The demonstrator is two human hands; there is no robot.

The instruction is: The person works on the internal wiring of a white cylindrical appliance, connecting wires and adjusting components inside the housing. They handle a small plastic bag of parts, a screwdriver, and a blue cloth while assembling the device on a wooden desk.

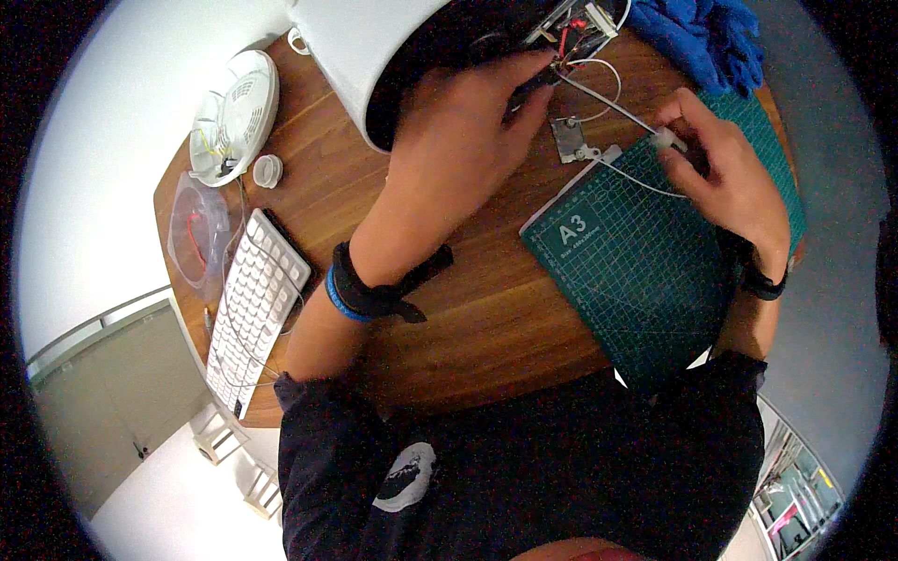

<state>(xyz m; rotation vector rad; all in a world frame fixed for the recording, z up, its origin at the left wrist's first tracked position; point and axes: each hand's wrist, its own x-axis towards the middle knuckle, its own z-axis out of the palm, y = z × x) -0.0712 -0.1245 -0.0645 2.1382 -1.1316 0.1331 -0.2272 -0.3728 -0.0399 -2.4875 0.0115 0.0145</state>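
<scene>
My right hand [725, 173] is closed around the pale handle of a thin screwdriver [613, 107]. Its metal shaft runs up and left to a small electronic assembly [585, 35] with red wires. My left hand [472, 126], somewhat blurred, pinches at that assembly's near end; a dark piece shows between its fingers, too unclear to name. Just beyond the left hand stands a large white housing [360, 42] with a dark opening. A white cable [641, 179] loops from the assembly past a small silvery plate [567, 138] and on beneath my right hand.
A green cutting mat [636, 252] lies under the right forearm. Blue gloves [706, 42] are at the far right. Along the left are a round white cover [238, 117], a small white cap [267, 171], a clear plastic container [195, 234] and a white keyboard [257, 313] with a cable on it.
</scene>
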